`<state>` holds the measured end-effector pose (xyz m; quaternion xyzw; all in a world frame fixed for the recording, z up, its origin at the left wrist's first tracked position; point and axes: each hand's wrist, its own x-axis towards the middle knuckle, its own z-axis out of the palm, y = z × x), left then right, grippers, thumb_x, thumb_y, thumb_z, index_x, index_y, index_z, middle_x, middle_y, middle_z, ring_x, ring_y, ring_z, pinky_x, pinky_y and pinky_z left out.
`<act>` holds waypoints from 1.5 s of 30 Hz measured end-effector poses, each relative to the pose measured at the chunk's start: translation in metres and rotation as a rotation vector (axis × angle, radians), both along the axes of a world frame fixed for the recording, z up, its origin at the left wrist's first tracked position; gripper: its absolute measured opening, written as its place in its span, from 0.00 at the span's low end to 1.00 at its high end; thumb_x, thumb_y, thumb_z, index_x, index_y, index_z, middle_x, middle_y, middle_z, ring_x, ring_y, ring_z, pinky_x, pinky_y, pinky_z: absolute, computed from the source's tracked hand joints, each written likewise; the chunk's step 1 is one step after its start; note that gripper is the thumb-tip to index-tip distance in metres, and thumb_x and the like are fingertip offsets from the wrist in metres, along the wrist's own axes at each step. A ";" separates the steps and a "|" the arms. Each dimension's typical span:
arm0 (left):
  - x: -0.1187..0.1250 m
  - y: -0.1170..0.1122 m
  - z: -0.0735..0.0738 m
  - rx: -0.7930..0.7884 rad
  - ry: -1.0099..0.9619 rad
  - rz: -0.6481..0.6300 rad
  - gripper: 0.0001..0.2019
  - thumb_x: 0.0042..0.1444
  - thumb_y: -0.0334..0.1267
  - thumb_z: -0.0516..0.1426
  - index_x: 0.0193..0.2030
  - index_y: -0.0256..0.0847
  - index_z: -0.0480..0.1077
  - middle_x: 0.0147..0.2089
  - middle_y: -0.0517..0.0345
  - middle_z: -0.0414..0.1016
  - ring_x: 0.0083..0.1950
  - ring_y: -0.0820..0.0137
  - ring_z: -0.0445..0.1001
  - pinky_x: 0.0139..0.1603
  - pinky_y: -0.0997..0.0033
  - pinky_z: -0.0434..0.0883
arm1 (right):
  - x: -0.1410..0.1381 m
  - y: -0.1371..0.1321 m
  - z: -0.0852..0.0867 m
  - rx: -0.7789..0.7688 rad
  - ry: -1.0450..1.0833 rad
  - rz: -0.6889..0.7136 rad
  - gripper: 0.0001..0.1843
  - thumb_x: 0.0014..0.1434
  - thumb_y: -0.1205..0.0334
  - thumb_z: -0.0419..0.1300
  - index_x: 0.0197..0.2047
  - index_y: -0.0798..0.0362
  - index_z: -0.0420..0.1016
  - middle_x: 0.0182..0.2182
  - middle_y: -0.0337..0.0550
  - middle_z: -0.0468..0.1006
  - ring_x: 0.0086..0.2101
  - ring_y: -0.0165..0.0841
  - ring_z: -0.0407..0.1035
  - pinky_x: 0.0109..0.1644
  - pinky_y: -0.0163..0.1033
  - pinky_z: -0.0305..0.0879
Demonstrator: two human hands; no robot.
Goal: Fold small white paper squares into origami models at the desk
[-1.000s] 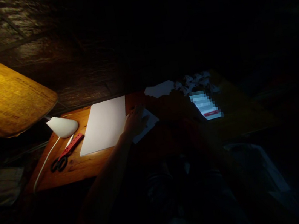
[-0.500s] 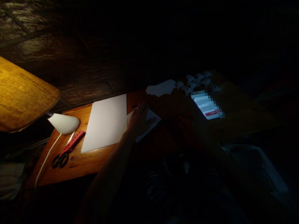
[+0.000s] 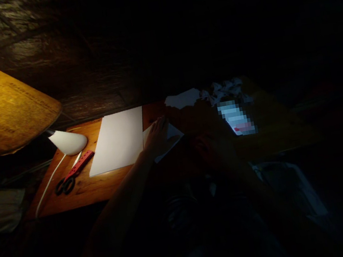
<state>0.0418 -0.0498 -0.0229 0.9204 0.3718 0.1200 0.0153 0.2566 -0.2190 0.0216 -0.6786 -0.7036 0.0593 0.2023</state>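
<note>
My left hand [image 3: 156, 137] lies flat with its fingers stretched out on a white sheet of paper [image 3: 175, 131], which looks folded and has a pointed right corner. Just left of it, partly under my wrist, rests a stack of white paper [image 3: 120, 137]. My right hand [image 3: 208, 143] is deep in shadow over the table, right of the folded sheet. Its fingers are too dark to read, and I cannot make out whether it touches anything.
On the left stand a lit lamp [image 3: 68, 142], black-handled scissors [image 3: 69, 185] and a red strip with holes [image 3: 80, 164] on the wooden table [image 3: 87, 195]. Paper pieces [image 3: 183, 99], crumpled white shapes [image 3: 224, 89] and a glowing phone [image 3: 237, 118] lie right. A clear bin [image 3: 306, 187] stands below.
The whole view has shifted slightly, so the table things sit a little further left. My left hand stays flat on the paper. My right hand appears slightly further left, though darkness blurs it.
</note>
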 end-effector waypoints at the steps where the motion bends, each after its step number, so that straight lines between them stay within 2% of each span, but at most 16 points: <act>1: 0.000 0.000 -0.001 0.004 -0.008 -0.004 0.46 0.71 0.67 0.46 0.80 0.30 0.49 0.83 0.28 0.49 0.84 0.43 0.49 0.82 0.40 0.54 | -0.001 0.002 0.001 -0.007 -0.004 -0.004 0.11 0.74 0.62 0.58 0.53 0.54 0.80 0.52 0.53 0.81 0.50 0.43 0.74 0.48 0.42 0.64; 10: -0.001 0.001 -0.002 -0.024 -0.031 -0.004 0.46 0.70 0.67 0.47 0.80 0.31 0.48 0.83 0.28 0.49 0.85 0.42 0.47 0.83 0.39 0.51 | -0.010 0.010 0.004 -0.045 0.003 -0.034 0.09 0.73 0.62 0.58 0.50 0.54 0.79 0.51 0.54 0.79 0.47 0.42 0.74 0.44 0.42 0.62; 17: -0.001 0.002 -0.004 -0.042 -0.022 -0.010 0.48 0.69 0.68 0.48 0.81 0.31 0.46 0.83 0.28 0.47 0.85 0.42 0.45 0.83 0.39 0.49 | 0.007 -0.001 -0.006 -0.034 0.019 -0.115 0.10 0.75 0.62 0.56 0.48 0.56 0.77 0.48 0.54 0.79 0.45 0.43 0.73 0.44 0.43 0.62; 21: -0.002 0.003 -0.004 -0.043 -0.021 -0.009 0.48 0.69 0.69 0.47 0.81 0.31 0.46 0.83 0.28 0.47 0.85 0.43 0.45 0.83 0.39 0.50 | 0.010 -0.001 -0.004 -0.046 0.008 -0.093 0.09 0.74 0.62 0.57 0.48 0.55 0.78 0.49 0.54 0.79 0.46 0.42 0.73 0.44 0.42 0.62; 27: -0.001 0.001 -0.001 -0.037 -0.007 0.005 0.48 0.69 0.70 0.47 0.81 0.31 0.48 0.83 0.28 0.48 0.85 0.42 0.47 0.82 0.39 0.51 | -0.004 0.014 0.006 -0.077 -0.023 -0.037 0.10 0.74 0.63 0.57 0.52 0.55 0.78 0.52 0.55 0.79 0.49 0.43 0.74 0.45 0.42 0.63; 34: 0.001 -0.004 0.005 -0.042 -0.019 0.014 0.48 0.70 0.70 0.45 0.80 0.29 0.50 0.83 0.27 0.49 0.84 0.42 0.48 0.83 0.41 0.52 | -0.015 0.029 0.007 -0.049 -0.056 -0.003 0.10 0.74 0.62 0.58 0.52 0.55 0.78 0.53 0.55 0.79 0.50 0.44 0.74 0.45 0.43 0.64; 39: 0.000 -0.002 0.003 -0.044 -0.038 0.002 0.46 0.70 0.69 0.45 0.81 0.33 0.49 0.83 0.30 0.49 0.85 0.43 0.48 0.83 0.39 0.52 | -0.016 0.033 0.008 -0.075 -0.046 -0.021 0.10 0.76 0.61 0.56 0.51 0.55 0.77 0.53 0.56 0.79 0.49 0.43 0.74 0.44 0.43 0.63; 45: 0.001 -0.003 0.006 -0.080 0.007 0.021 0.50 0.69 0.71 0.44 0.80 0.28 0.48 0.83 0.26 0.46 0.85 0.41 0.45 0.83 0.39 0.50 | -0.020 0.028 0.010 -0.117 -0.038 -0.062 0.11 0.76 0.61 0.55 0.51 0.57 0.76 0.53 0.57 0.79 0.49 0.43 0.74 0.42 0.43 0.63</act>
